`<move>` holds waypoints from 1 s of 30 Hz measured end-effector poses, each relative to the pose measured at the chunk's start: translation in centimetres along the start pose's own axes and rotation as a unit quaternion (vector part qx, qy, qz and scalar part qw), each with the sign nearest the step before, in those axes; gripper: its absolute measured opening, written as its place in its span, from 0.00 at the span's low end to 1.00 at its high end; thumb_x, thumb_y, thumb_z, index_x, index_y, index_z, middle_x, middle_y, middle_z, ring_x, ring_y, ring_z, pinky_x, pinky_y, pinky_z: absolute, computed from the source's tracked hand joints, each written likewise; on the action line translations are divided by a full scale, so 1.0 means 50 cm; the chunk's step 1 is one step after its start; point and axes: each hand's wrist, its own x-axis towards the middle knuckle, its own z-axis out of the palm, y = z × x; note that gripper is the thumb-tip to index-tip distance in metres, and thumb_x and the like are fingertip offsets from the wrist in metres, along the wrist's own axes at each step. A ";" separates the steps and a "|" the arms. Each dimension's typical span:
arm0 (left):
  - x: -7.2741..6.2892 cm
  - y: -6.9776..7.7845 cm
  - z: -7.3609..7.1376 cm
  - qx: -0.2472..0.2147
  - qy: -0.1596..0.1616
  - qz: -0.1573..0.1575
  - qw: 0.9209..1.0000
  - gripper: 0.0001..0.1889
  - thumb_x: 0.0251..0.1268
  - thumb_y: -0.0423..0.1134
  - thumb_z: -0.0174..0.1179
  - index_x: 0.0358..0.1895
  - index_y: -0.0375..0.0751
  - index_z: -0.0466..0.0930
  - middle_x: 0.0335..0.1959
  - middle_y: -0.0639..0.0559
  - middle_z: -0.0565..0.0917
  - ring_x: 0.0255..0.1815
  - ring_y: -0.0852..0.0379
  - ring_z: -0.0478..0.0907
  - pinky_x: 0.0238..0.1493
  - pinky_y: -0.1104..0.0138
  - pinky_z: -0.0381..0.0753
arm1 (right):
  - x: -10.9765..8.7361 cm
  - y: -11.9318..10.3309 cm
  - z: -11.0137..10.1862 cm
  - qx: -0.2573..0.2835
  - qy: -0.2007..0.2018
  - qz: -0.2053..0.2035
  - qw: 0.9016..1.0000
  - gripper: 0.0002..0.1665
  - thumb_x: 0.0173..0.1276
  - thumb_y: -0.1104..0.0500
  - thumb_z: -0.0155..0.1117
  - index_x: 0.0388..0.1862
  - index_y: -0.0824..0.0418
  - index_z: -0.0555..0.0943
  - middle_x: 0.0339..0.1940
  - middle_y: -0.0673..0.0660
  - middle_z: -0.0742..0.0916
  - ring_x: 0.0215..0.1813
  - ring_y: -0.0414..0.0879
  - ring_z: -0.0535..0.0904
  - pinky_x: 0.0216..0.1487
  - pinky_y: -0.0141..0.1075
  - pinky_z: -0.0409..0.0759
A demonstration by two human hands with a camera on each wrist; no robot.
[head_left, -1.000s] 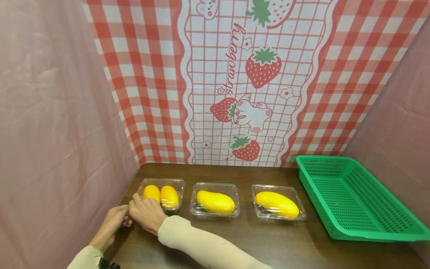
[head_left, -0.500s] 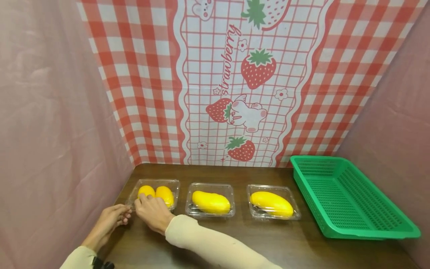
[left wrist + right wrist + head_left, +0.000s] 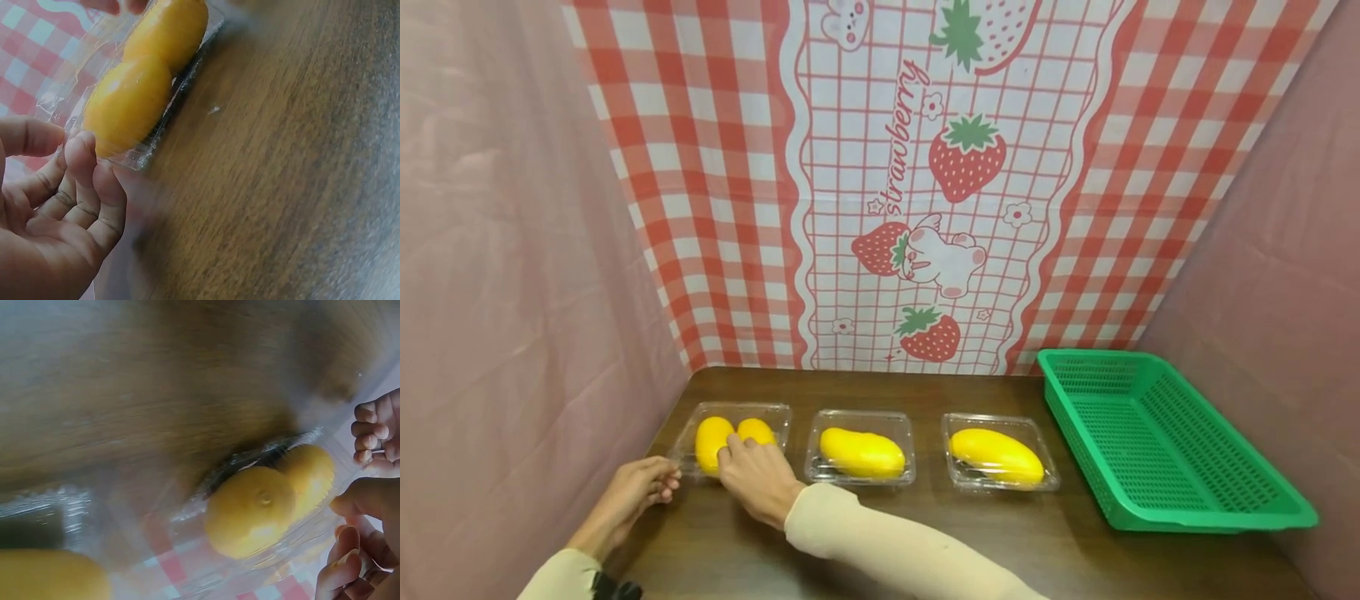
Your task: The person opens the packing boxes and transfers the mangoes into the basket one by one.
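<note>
At the table's left side lies a clear plastic box [image 3: 745,407] with two yellow mangoes [image 3: 711,442] side by side in it. My left hand [image 3: 631,493] is at its near left corner; in the left wrist view the thumb and fingers of this left hand [image 3: 59,228] pinch the thin clear edge. The right hand [image 3: 762,485] reaches over the front of the box and overlaps the right mango. Seen from the right wrist, thumb and curled fingers of that right hand [image 3: 369,534] grip the clear edge beside the mangoes [image 3: 250,512].
Two more clear boxes stand in a row to the right, holding a middle mango [image 3: 861,454] and a right mango [image 3: 996,457]. A green basket [image 3: 1157,450] sits at the right end of the brown table [image 3: 925,533]. A checked cloth [image 3: 737,208] hangs behind.
My right hand has slid to the right along the front of the left box, uncovering the left mango. The left hand stays at the corner. The head view has shifted slightly.
</note>
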 end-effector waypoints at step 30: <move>-0.012 -0.003 0.006 0.015 0.017 0.014 1.000 0.11 0.76 0.29 0.51 0.45 0.23 0.80 0.34 0.48 0.81 0.30 0.59 0.78 0.35 0.68 0.83 | -0.020 0.063 0.002 0.159 0.010 0.030 0.987 0.05 0.68 0.56 0.66 0.33 0.56 0.80 0.29 0.49 0.78 0.22 0.40 0.73 0.17 0.30 0.73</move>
